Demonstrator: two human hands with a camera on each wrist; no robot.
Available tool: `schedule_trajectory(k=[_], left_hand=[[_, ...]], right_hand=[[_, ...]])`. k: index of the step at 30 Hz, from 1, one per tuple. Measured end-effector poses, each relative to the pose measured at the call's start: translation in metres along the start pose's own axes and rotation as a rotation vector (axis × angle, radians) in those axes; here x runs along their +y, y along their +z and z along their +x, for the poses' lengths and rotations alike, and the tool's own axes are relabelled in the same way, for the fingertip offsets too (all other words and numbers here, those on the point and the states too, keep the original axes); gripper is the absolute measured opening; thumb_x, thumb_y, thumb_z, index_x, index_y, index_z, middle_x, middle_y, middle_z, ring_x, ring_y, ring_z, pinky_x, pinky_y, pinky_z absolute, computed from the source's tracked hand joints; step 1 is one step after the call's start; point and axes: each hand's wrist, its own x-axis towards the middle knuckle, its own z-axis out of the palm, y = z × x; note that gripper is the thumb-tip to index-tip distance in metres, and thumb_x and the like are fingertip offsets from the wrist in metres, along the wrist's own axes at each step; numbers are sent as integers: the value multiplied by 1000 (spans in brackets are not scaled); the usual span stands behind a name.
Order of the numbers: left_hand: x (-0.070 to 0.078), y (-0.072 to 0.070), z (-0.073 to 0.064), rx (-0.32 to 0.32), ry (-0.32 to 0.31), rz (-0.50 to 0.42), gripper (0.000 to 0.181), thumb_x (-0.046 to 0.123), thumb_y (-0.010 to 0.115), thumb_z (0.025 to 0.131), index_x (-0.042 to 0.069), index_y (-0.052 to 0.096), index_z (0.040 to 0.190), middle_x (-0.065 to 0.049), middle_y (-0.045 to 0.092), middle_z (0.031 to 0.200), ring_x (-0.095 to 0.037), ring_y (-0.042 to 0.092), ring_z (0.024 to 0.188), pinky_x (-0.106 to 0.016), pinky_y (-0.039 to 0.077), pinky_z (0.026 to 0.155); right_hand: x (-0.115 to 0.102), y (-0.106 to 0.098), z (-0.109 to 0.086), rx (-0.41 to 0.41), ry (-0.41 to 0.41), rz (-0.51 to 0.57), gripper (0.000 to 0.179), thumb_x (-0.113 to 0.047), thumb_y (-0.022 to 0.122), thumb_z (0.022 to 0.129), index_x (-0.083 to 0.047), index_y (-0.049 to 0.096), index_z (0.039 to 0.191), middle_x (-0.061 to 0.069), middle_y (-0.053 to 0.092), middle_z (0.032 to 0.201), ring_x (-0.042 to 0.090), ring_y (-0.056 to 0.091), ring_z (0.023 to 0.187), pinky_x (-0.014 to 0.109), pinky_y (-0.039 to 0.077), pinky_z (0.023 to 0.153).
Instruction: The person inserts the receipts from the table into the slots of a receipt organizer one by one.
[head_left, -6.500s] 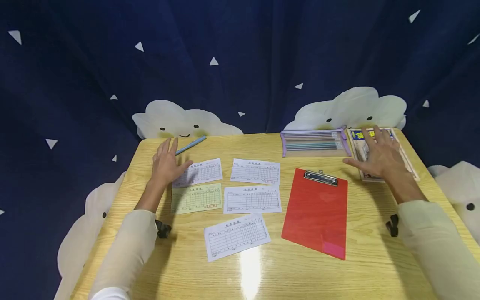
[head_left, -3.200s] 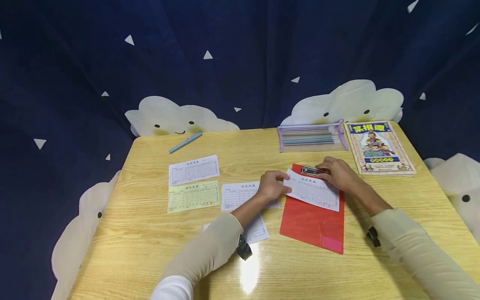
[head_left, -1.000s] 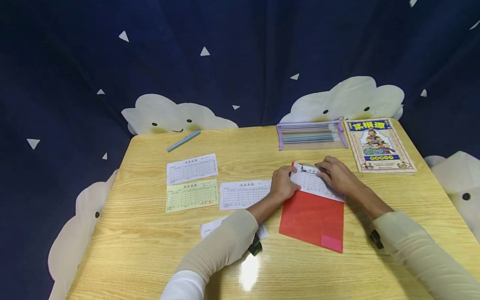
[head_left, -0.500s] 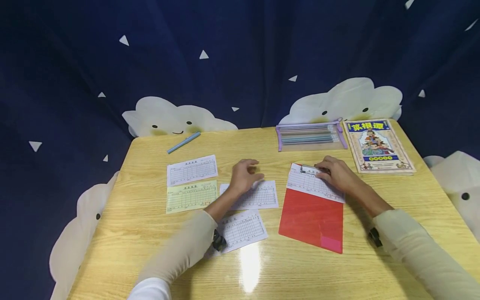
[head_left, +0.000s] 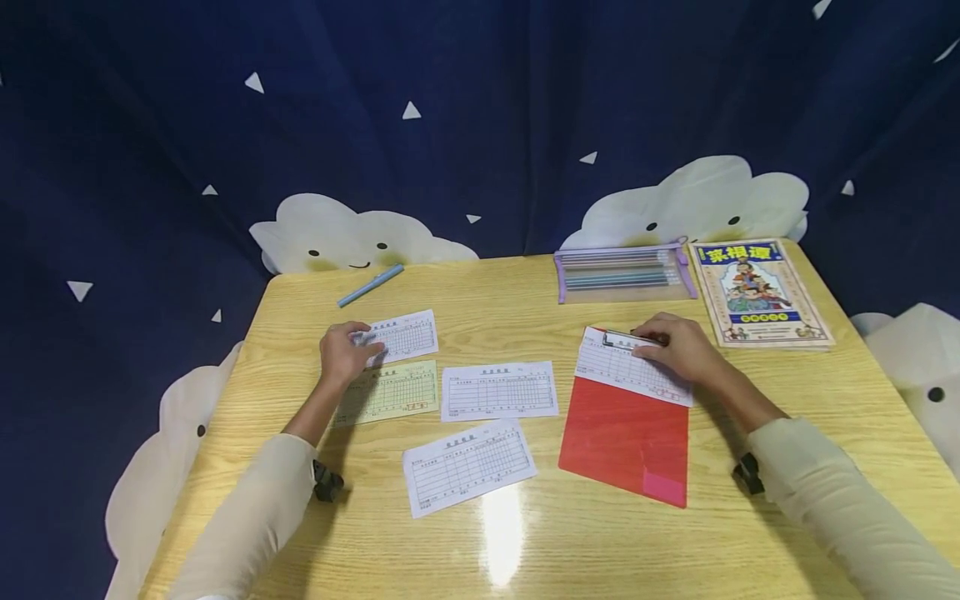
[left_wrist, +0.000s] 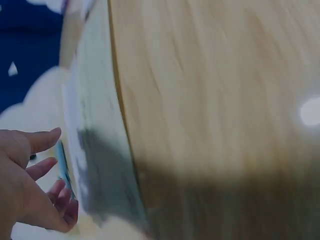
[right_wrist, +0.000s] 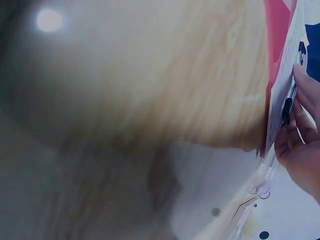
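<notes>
A red clipboard (head_left: 618, 442) lies on the right half of the table. Across its top a white printed slip (head_left: 630, 371) sits under the metal clip (head_left: 618, 339). My right hand (head_left: 682, 348) grips the clip, thumb on the front side and fingers behind, as the right wrist view also shows. Far to the left, my left hand (head_left: 343, 354) is at the left end of another white slip (head_left: 411, 333). Its thumb and fingers stand apart in the left wrist view, with nothing held between them. Just below lies a pale yellow slip (head_left: 393, 389).
Two more white slips (head_left: 498, 392) lie mid-table, one nearer the front. A blue pen (head_left: 370, 286) is at the back left. A clear purple-edged pencil case (head_left: 622, 275) and a comic-style booklet (head_left: 759, 292) lie at the back right. A dark curtain (head_left: 480, 100) hangs behind the table.
One white slip went from mid-table to under the clipboard's clip. My left hand let go of it and moved left to the upper-left slip. My right hand stayed at the clip.
</notes>
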Motion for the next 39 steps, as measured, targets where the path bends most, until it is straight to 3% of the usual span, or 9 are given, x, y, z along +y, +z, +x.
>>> schedule_trajectory(k=[6,14,18,24,29,34,39], left_hand=[[-19,-12,3,25,-145,95,42,16,74,79,-5,62,114,-27,51,125,-40,38,122,-50,28,105],[-19,-16,8,24,-199,84,29,7,75,76,-3,66,101,-21,63,108,-33,49,105,-44,36,95],[-20,-16,11,14,-242,37,28,4,75,75,-2,66,101,-17,61,101,-28,50,97,-36,40,82],[-19,-14,15,29,-217,-20,25,-2,73,75,-3,67,100,-18,62,98,-26,56,92,-20,42,59],[-14,-15,14,34,-243,-61,26,1,73,77,0,69,102,-18,62,108,-25,54,96,-22,43,64],[-4,-19,12,7,-289,-158,29,8,74,79,4,70,107,-11,57,109,-20,49,95,-23,41,66],[15,-20,6,-32,-267,-293,34,11,77,78,4,69,110,-7,60,108,-8,54,80,-16,45,62]], right_hand=[[-1,-3,1,-31,77,29,29,-18,79,76,-4,71,101,12,69,96,26,62,84,32,48,72],[0,-3,1,-39,108,57,30,-19,80,75,-5,72,101,12,69,96,22,60,81,23,45,66],[0,-2,0,-22,99,66,31,-19,81,74,-5,72,100,12,68,96,23,60,82,21,44,65],[2,0,0,30,62,73,33,-22,83,71,-5,73,97,11,68,91,22,59,79,18,43,62],[2,4,1,34,80,62,35,-24,84,70,-6,73,98,9,68,91,20,58,78,18,42,63],[0,6,3,42,79,74,33,-23,83,71,-6,73,97,10,67,90,20,57,77,18,41,62],[-1,7,5,43,74,66,28,-19,83,71,-5,74,93,10,67,88,19,55,73,19,40,61]])
